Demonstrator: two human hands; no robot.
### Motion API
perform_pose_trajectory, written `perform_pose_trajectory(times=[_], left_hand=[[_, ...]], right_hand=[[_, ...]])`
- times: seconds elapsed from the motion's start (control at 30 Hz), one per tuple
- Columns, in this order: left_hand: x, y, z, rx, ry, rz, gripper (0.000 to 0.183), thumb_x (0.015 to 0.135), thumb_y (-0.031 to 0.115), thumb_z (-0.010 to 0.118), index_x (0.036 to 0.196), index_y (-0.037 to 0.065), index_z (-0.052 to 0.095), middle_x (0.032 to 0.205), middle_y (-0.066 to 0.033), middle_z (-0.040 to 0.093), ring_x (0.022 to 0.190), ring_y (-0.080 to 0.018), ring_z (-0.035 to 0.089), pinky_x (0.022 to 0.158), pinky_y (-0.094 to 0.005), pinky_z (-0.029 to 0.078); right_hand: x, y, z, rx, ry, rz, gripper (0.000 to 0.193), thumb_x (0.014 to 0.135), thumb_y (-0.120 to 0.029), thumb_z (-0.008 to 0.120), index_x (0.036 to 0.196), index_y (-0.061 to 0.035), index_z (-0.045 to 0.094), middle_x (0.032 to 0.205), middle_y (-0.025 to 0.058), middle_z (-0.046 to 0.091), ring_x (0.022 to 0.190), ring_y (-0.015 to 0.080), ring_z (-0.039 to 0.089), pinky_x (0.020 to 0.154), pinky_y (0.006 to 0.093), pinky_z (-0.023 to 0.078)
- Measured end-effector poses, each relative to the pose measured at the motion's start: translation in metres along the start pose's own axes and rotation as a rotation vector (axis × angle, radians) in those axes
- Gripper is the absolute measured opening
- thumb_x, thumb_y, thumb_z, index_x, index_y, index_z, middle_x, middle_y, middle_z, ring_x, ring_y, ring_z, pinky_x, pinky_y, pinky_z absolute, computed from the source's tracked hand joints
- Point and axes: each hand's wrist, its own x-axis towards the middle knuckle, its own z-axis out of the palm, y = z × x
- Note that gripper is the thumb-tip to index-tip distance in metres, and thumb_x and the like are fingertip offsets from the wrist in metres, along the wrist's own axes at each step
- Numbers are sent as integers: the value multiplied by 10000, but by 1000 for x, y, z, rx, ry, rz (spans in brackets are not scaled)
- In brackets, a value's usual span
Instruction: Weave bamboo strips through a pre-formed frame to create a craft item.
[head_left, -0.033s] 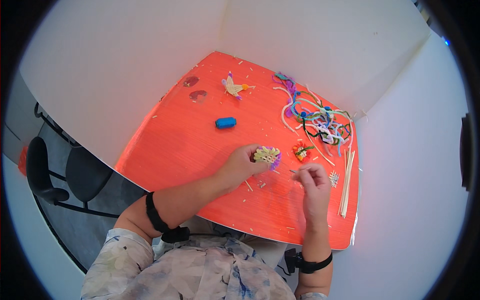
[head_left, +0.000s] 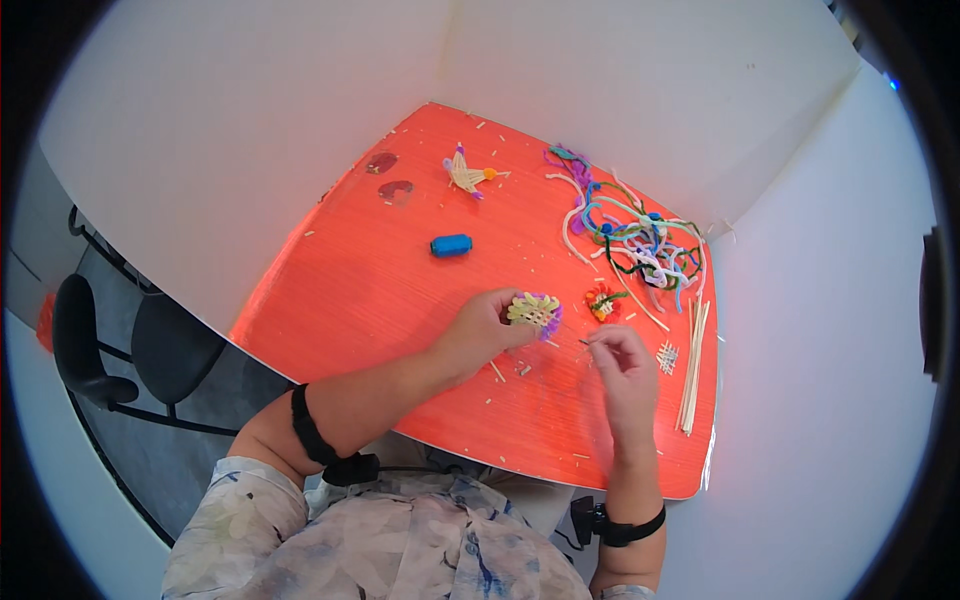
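My left hand (head_left: pixel 487 325) is closed round the edge of a small woven flower-like piece (head_left: pixel 530 313), a lattice of pale sticks with yellow and purple fuzzy loops. To its right, apart from it, my right hand (head_left: pixel 625 375) pinches a thin, dark, needle-like piece (head_left: pixel 584 342), its tip pointing towards the woven flower. Any thread on it is too fine to make out. Just beyond the right hand lies a red-orange fuzzy flower (head_left: pixel 603 302) with a pale lattice middle and green strands. A small bare stick lattice (head_left: pixel 667 357) lies to the right of that hand.
A blue thread spool (head_left: pixel 451 246) and a pale stick star (head_left: pixel 466 177) with coloured tips lie farther back on the red table (head_left: pixel 340 270). Tangled fuzzy stems (head_left: pixel 645 240) fill the far right. Long thin sticks (head_left: pixel 692 370) lie along the right edge. White panels (head_left: pixel 250 150) stand around.
My right hand has shifted very slightly, with the thin dark piece still pinched in it. My left hand and the woven flower look the same.
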Motion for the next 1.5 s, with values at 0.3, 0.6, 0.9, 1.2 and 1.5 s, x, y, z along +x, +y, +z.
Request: perform_pose_trajectory(times=[0.3,0.6,0.9,1.2,1.5], left_hand=[[-1,2,-1,31,13,-29,275,819,54,659,1082,8,594,953,-12,633,815,-51,570,698,-226,469],[1,2,-1,-20,-35,-22,270,825,64,664,1080,14,593,950,-11,632,796,-45,565,666,-218,463],[-2,7,1,51,-27,-30,220,832,44,646,1045,26,598,911,-11,639,760,-55,587,631,-216,466],[-3,4,1,15,-64,-26,227,825,48,643,1044,12,596,906,-20,640,748,-63,590,637,-222,474],[-2,2,0,27,-82,-27,191,835,46,643,1018,25,594,887,-17,637,723,-68,590,609,-222,457]], right_hand=[[-3,-7,0,-545,55,-428,56,851,-16,633,904,-4,620,948,60,601,867,141,563,801,253,430],[-10,11,18,-291,-44,-357,112,812,53,633,912,5,624,883,76,612,849,142,565,790,251,437],[-9,11,28,-255,-31,-359,113,813,61,629,913,7,628,876,84,623,836,151,585,776,257,452],[-8,17,30,-296,-16,-390,106,802,51,649,896,4,638,871,80,624,818,152,577,756,256,450],[-6,18,31,-360,9,-408,106,792,38,665,886,-9,651,851,74,626,796,154,568,733,262,447]])
